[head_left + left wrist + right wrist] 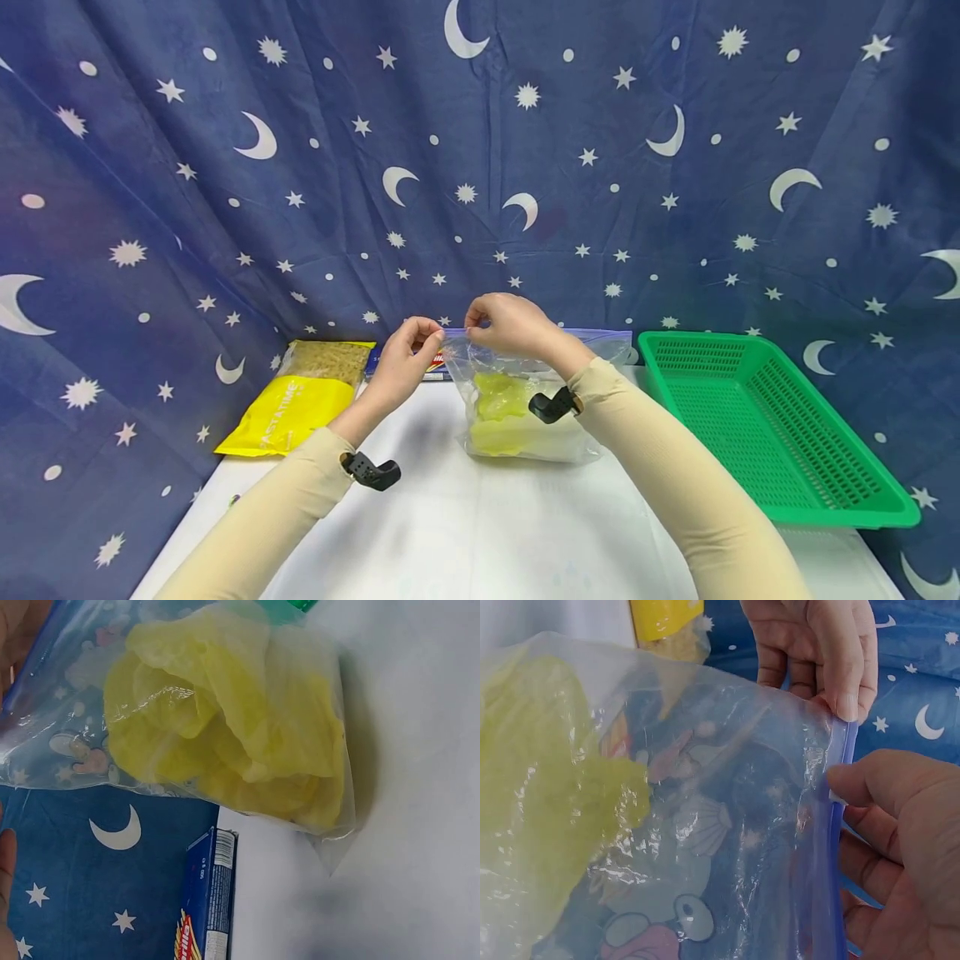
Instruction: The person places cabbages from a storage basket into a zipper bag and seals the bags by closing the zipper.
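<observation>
A clear zip bag (577, 437) with a purple-blue zip strip (838, 847) stands upright on the white table, printed with cartoon figures. Inside lie crumpled yellow-green, leaf-like layers (225, 720). At the bag's top left corner, my left hand (405, 360) pinches the end of the strip between thumb and fingers. Just right of it, my right hand (513, 325) pinches the same strip, its thumb over a small white slider (837, 797) in the right wrist view. Both hands are close together, and the left hand is mostly cut off in the left wrist view.
A yellow pasta bag (300, 408) leans at the back left. Behind the left hand lies a blue pasta box (206, 892). To the right sits a green plastic basket (757, 442). A dark blue curtain (480, 167) with moons and stars hangs behind the table (450, 533).
</observation>
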Demonstrator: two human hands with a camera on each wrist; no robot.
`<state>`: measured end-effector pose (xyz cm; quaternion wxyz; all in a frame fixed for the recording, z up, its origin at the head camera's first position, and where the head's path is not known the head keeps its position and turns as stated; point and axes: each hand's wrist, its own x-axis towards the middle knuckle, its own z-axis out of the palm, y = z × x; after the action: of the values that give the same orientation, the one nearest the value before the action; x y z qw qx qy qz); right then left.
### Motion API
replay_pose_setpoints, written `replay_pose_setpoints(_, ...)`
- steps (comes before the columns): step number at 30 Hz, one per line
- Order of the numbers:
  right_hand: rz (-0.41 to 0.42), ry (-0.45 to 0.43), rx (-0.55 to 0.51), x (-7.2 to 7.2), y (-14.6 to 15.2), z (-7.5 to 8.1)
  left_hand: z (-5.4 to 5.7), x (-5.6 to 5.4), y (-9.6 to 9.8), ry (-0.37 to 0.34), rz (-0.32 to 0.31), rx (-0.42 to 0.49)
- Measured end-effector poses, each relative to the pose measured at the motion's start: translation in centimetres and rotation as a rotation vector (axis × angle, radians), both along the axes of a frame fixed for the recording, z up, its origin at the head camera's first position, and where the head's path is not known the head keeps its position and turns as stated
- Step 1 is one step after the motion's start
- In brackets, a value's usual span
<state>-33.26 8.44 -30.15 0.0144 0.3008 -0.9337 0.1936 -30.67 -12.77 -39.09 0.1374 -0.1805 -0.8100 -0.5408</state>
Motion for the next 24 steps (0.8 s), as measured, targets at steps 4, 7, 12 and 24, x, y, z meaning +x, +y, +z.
replay_pose_setpoints(4,-0.006,-0.026,-0.037,-0.1,0.3,-0.1,0.1,-0.1,0.1,-0.003,-0.027,0.046)
replay_pose_setpoints(7,0.002,-0.046,-0.06,-0.1,0.4,-0.1,0.1,0.0,0.3,-0.014,-0.033,0.08)
replay_pose_setpoints(12,0.014,-0.055,-0.069,0.0,0.5,-0.2,0.1,0.0,0.7,-0.046,-0.041,0.135)
replay_pose_setpoints(24,0.001,-0.063,-0.058,-0.1,0.7,-0.3,0.0,-0.2,1.0,-0.088,-0.042,0.192)
